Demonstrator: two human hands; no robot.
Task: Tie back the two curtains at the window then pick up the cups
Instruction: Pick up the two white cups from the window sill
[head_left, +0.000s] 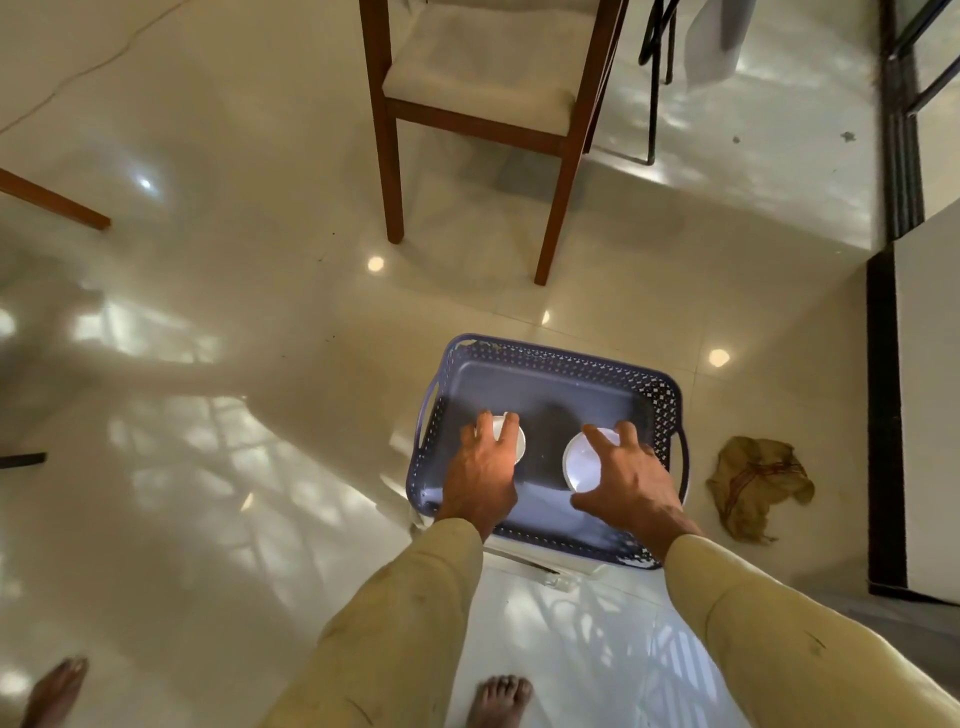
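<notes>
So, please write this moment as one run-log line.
stage: picking cups | left hand: on left white cup | right hand: on right white cup | both cups: in blue perforated plastic basket

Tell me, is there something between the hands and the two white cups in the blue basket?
Nothing visible. The left hand is already over the left cup, and the right hand over the right cup, both inside the blue basket.

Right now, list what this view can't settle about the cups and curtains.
- Left cup: mostly hidden under the left hand; the grip cannot be judged.
- Right cup: contents washed out by glare; right hand covers its far side.
- Curtains: outside the head view, so tied or not is unknown.
- Basket: near rim behind the sleeves.
</notes>
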